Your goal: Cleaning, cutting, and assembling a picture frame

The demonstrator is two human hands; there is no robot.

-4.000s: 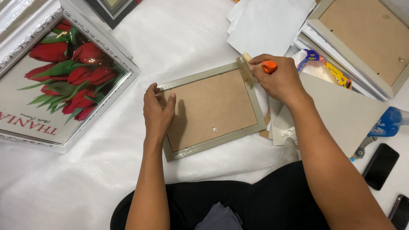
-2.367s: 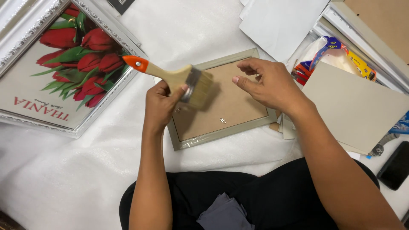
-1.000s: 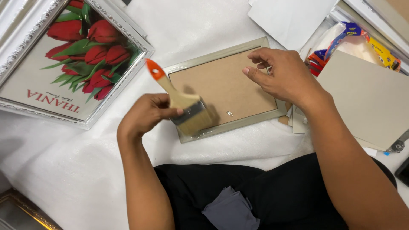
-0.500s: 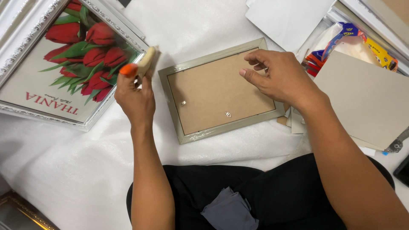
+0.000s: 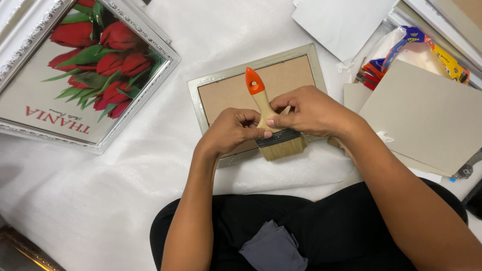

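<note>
1. Paintbrush [image 5: 268, 123] with a wooden handle, orange tip and pale bristles lies over the near half of the small picture frame [image 5: 201, 93], handle pointing away from the person, bristles reaching past the frame's near edge.
2. Left hand [image 5: 232, 131] curls around the lower handle from the frame's left side, fingers folded and thumb pressed against the wood.
3. Right hand [image 5: 312, 110] comes in from the frame's right side, its fingertips pinching the brush just above the dark metal band, touching the left thumb.
4. Small picture frame lies face down on the white cloth [image 5: 100, 190], its brown backing board showing inside a silver-grey border.
5. Large framed tulip print [image 5: 75, 65] rests left of the small frame, well apart from it.
6. Grey cardboard sheet [image 5: 427, 118] sits right of the small frame, with colourful plastic packaging [image 5: 416, 47] beyond it and white paper [image 5: 341, 22] beyond the frame's far right corner.
</note>
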